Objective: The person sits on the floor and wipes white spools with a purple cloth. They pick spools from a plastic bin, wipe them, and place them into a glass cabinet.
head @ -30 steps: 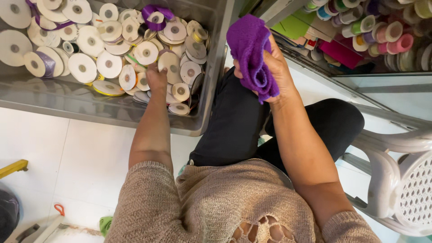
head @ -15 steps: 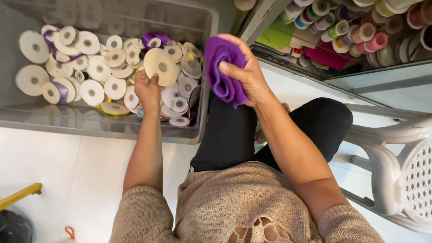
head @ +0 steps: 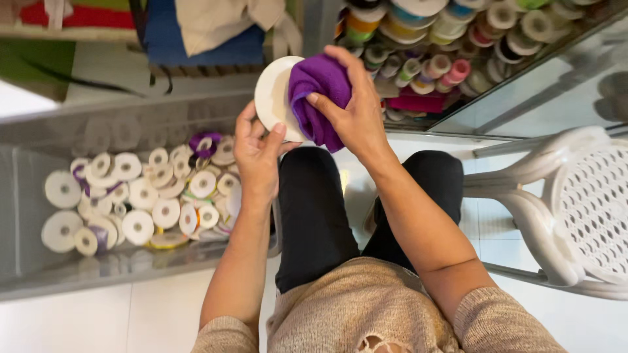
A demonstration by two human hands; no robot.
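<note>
Tiles of pale, glossy floor (head: 78, 320) run under everything, and I sit over them with my black-clad knees pointing forward. My left hand (head: 258, 153) has its grip clenched on the lower edge of a white ribbon spool (head: 273, 98), thumb on the face nearest me, holding the disc up on edge at chest height above my lap. My right hand (head: 356, 108) has its grip closed around a purple cloth (head: 317, 91), bunched in the fingers and pressed flat against the right half of that spool's face.

Just left of my left knee, down on the floor, stands a clear grey plastic bin (head: 39, 274). Inside it lies a heap of more ribbon spools (head: 140, 202), mostly white discs with small centre holes, a few wound with purple or yellow ribbon, piled toward the bin's near right corner.

Ahead of me a glass-fronted shelf (head: 543, 98) holds rows of coloured ribbon rolls (head: 451, 39), pink, yellow, blue and white, packed close together. To the upper left sits folded fabric (head: 196, 46) in blue and cream. On my right stands a white plastic chair (head: 582, 209) with a lattice seat, close beside my right leg.
</note>
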